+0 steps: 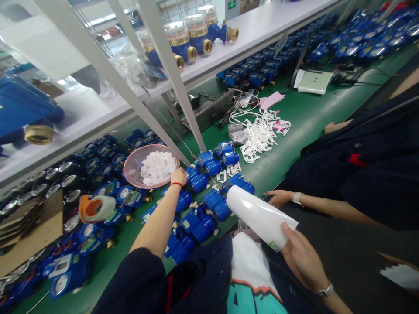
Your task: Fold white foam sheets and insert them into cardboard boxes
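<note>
My right hand (pixel 303 257) pinches the lower edge of a curled, glossy white sheet (pixel 258 213) with a small green mark near its corner. My left hand (pixel 179 176), a red string at its wrist, is by the rim of a pink bowl (pixel 129 172) full of small white plastic pieces (pixel 159 166). Its fingers are curled down over the blue meters; what they grip, if anything, is hidden. Blue meters (pixel 198 222) stand in rows in front of me, and the sheet partly covers a blue meter (pixel 240 181).
A co-worker's hand (pixel 279 197) with a white wristband is just right of the sheet. White cut-out pieces (pixel 258 135) lie piled on the green bench (pixel 294 126). Slanted posts (pixel 170 65) and a shelf with brass-ended meters (pixel 196 35) rise ahead. An orange tape dispenser (pixel 88 209) stands left.
</note>
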The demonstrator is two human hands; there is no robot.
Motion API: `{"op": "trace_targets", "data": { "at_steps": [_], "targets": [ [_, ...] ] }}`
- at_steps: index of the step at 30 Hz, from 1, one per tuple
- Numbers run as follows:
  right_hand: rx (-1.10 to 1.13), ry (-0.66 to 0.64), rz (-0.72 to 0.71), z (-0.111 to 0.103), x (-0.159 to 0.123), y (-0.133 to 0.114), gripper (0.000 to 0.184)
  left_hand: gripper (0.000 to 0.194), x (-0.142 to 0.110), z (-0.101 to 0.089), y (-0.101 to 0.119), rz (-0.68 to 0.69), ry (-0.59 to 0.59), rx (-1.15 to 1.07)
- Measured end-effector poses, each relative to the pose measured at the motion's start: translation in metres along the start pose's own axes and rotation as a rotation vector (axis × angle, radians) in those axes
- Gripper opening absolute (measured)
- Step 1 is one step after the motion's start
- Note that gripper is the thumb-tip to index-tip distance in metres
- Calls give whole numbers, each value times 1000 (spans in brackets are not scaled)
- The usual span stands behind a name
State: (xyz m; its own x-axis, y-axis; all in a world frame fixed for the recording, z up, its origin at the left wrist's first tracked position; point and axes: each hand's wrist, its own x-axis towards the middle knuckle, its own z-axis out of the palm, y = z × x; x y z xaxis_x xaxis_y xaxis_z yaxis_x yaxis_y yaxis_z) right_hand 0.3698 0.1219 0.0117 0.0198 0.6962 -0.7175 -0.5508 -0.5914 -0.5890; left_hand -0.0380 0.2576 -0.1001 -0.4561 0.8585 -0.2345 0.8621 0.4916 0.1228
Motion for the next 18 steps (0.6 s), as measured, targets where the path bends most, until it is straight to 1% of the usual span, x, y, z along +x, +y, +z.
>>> {"op": "trace_targets", "data": {
  "at_steps": [6, 12, 18],
  "targets": [
    [-19, -15, -9, 2, 1, 1, 28, 21, -1, 3, -3, -40, -1, -44],
    [-24, 16, 4, 6, 3, 3, 24, 20, -1, 1, -4, -50, 13, -71],
    [-44, -30, 7, 9, 4, 4, 25, 15, 3, 2, 0, -72, 28, -80]
  ]
}}
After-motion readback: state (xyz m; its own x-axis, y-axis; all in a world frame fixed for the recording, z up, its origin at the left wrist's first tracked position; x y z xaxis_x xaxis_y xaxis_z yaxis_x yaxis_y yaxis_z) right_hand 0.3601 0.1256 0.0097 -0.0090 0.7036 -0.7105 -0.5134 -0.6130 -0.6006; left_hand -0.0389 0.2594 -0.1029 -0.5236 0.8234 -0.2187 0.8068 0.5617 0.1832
